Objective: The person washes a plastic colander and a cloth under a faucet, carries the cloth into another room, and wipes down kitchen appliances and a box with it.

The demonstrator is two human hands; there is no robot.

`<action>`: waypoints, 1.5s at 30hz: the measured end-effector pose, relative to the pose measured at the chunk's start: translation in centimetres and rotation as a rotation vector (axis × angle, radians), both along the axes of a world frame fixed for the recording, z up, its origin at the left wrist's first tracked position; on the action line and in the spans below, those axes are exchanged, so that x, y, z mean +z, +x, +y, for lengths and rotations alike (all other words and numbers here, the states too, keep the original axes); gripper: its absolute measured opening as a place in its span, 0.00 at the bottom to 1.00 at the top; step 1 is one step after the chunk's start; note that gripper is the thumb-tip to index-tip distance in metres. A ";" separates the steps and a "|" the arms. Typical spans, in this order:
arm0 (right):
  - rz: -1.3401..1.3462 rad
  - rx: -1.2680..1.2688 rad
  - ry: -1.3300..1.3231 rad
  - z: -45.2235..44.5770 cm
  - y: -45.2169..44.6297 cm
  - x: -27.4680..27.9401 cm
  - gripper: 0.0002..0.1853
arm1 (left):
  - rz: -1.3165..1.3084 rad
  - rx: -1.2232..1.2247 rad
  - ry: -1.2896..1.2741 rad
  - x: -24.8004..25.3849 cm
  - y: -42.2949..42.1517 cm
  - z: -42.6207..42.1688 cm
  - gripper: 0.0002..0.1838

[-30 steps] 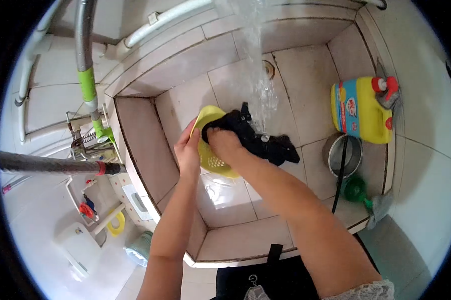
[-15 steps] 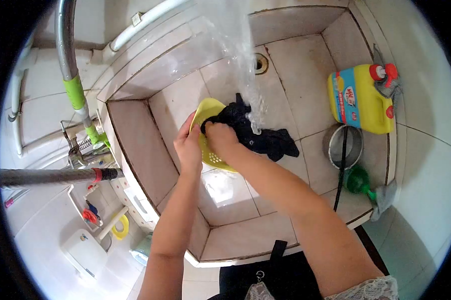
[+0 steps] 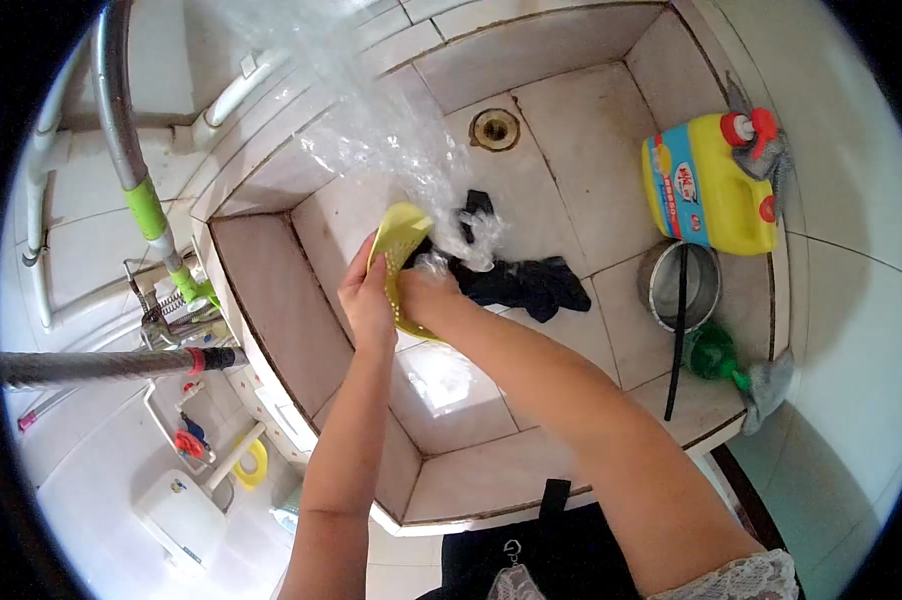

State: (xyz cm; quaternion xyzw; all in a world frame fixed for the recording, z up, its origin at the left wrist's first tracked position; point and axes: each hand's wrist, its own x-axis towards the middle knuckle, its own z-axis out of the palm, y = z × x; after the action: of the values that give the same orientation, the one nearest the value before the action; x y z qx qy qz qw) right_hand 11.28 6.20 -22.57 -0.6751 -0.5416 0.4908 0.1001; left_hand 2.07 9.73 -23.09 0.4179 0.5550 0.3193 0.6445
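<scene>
Two bare hands work in the tiled sink [image 3: 271,290] on my head feed. I see the left hand [image 3: 368,293] closed on the side of a yellow strainer [image 3: 403,226], tipping it on edge, I judge to keep its mouth turned toward the other hand. The right hand [image 3: 429,297] reaches in at that mouth, beside the dark cloth [image 3: 536,285]; its fingertips are hidden from me, so I cannot tell how far they are bent or whether they grip anything. Most of the cloth lies bunched on the sink floor, to the right of the strainer and short of the drain [image 3: 495,130], under the falling water [image 3: 386,125], probably so that it gets soaked. A yellow jug [image 3: 716,190], a metal pot [image 3: 709,285] and a green bottle [image 3: 711,350] sit along the right side, likely to leave working room. Splashing blurs the cloth's near end, and I can't make out whether that end is inside the strainer or behind it. The water's source is cut off above, and where the pot meets its black stick [image 3: 677,345] is unclear.
</scene>
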 end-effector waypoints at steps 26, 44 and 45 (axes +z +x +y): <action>-0.127 0.093 -0.097 -1.3 0.9 -0.9 0.11 | 0.181 -0.149 0.196 1.9 1.7 -0.9 0.15; 1.070 -0.767 0.152 -2.6 0.2 -5.7 0.10 | 0.274 -0.228 0.264 1.7 3.6 -1.6 0.15; 0.901 -0.515 0.049 -2.9 1.3 -4.7 0.10 | 0.285 -0.227 0.303 1.8 3.7 -1.9 0.15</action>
State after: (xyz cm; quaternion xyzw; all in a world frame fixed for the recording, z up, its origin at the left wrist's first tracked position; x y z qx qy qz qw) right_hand 12.54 3.26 -27.26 -0.5055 -0.2725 0.6796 0.4566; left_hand 5.74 7.87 -21.33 0.6103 0.5356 0.2622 0.5213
